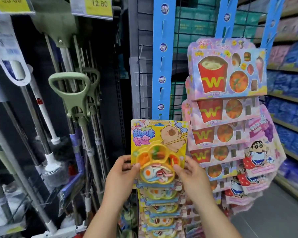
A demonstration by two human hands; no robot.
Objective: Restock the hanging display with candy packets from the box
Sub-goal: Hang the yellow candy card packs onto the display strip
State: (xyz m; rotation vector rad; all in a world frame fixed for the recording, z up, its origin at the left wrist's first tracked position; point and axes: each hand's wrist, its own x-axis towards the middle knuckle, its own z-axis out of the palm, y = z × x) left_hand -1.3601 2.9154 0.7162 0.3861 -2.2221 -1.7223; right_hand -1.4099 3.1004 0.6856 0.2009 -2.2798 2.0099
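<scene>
Candy packet [157,152], a yellow card with a flower-shaped blister tray, is held upright between both hands: the left hand [123,170] pinches its left edge and the right hand [187,172] its right, thumbs on the front. Its hang hole [160,124] sits at the top, in front of the blue hanging strip [163,66] and above the matching packets [159,203] already hung. Best to keep it level, slip the hole over the lowest free tab, seemingly just behind the card's top, and release only once it catches.
</scene>
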